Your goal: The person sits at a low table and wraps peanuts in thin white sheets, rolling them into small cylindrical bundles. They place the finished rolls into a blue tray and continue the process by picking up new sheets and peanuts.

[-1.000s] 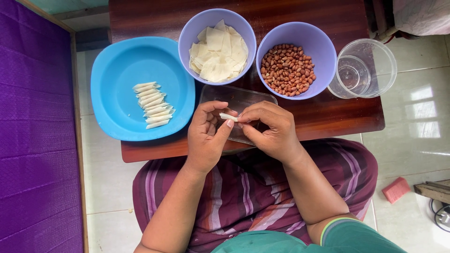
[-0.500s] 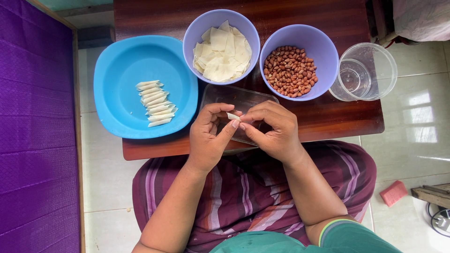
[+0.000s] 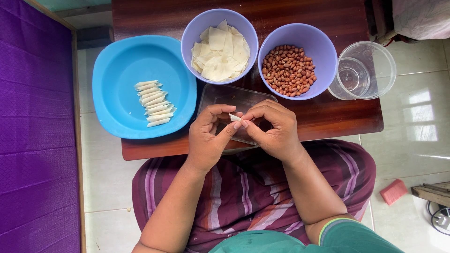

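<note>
Fingers (image 3: 233,125) of the left hand (image 3: 208,138) and right hand (image 3: 276,129) pinch one small wrapper piece (image 3: 234,117) between them, held over a clear shallow tray (image 3: 220,93) on the bench (image 3: 328,117). Rolling it well probably means keeping the edges tight (thumbs pressing evenly). No labels show: blue plate (image 3: 117,61) of finished rolls (image 3: 153,103), lilac bowls of wrappers (image 3: 220,49) and peanuts (image 3: 288,69).

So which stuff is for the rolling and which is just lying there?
In use: hands, left and right, wrapper piece, bowl of wrappers, bowl of peanuts, blue plate of rolls, clear tray.
Lying about: empty clear tub, pink block.
</note>
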